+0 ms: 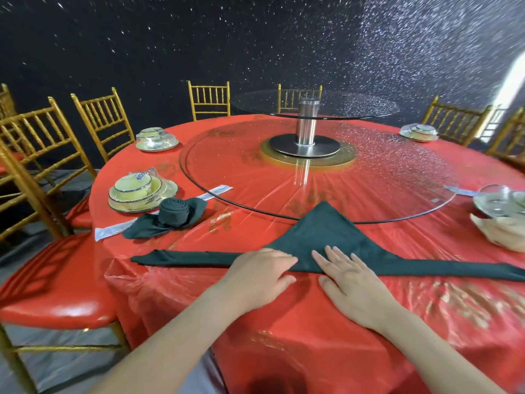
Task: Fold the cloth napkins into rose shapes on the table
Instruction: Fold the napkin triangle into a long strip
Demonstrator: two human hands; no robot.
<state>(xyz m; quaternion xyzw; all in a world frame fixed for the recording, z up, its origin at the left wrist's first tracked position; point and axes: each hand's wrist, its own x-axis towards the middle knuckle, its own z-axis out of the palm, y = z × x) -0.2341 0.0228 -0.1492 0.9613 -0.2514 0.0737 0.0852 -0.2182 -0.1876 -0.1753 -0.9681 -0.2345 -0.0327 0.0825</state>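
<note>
Green napkin (324, 231) lies flat at the near edge of the bench (312, 336). It is folded to a triangle, peak pointing away from me. Its near side is a long narrow band running far left and off frame to the right.

My left grip (261, 275) is on the band just left of centre. The fingers are bent down onto the cloth and the thumb is at the near edge. Can't tell if it pinches the edge or only presses.

My right grip (349, 280) is wide. The palm is flat, the fingers straight and spread on the cloth, and the heel sits on the red cover. The two grips are just beside each other, apart.

Rolled napkin (176, 214) sits left of that: a dark green spiral roll, upright, with loose tails under it.

Containers:
- Wrapped dish set (139, 191), near left, just behind the roll. A bowl and smaller pieces are stacked on a plate, all inside clear film.
- Second wrapped set (156, 137), far left, has the same sort of stack.
- Third wrapped set (419, 132), far right, is too small to list its contents.
- Right wrapped set (500, 200) is blurred, with clear film over pale dishes.

A beige cloth (500, 231) is bunched in front of the right set, touching it. Two paper sleeves (113, 228) lie near the roll.

Glass turntable (255, 166) is at mid bench, and the peak of the flat napkin reaches its rim. A steel post (306, 123) carries a smaller glass tier (355, 105). Gold chairs (102, 118) ring the bench.
</note>
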